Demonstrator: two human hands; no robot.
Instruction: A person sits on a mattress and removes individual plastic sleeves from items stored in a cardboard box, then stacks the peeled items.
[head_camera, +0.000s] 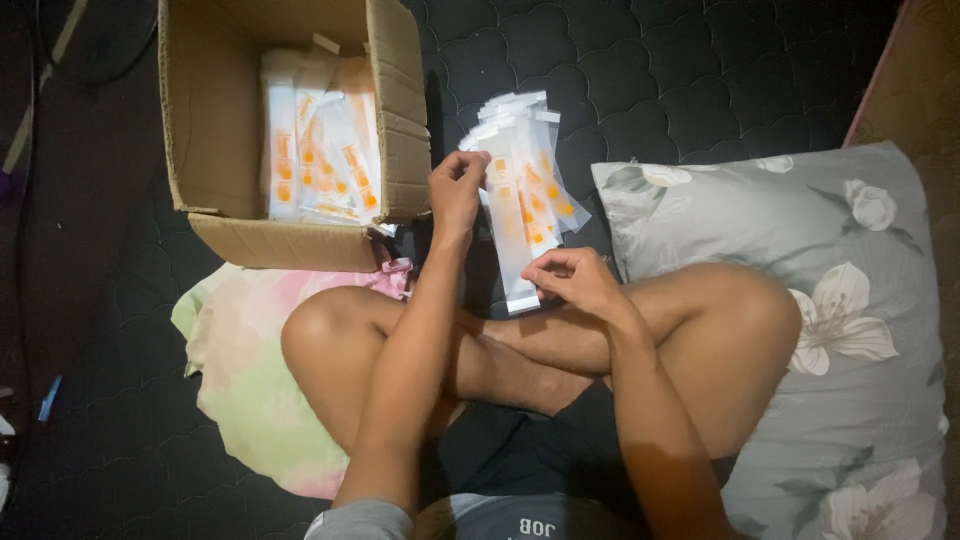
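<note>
- Packet, long, clear plastic with orange markings, sits between my two hands, held upright-tilted above my crossed legs, in front of the loose pile on the mattress.
- My right hand pinches the lower end of the packet; thumb and fingertips are pressed together on its bottom edge.
- My left hand pinches the upper end of the same packet, fingers closed on the top strip.
- My crossed legs lie directly below the hands, knees spread to either side.
- I note a pastel cloth in pink, green and cream, lying under my left knee on the dark surface.
- I note a grey pillow with a white flower print, under and beside my right knee.
- Behind the held packet, a fanned pile of similar packets rests on the dark quilted mattress, touching or just beside the pillow's upper corner; I cannot tell which.
- Farther off on my left side, an open cardboard box stands on the mattress, flaps open.
- Inside it, more packets of the same kind are stacked against its right-hand wall.
- Box and fanned pile stand near each other, with my left hand between them.
</note>
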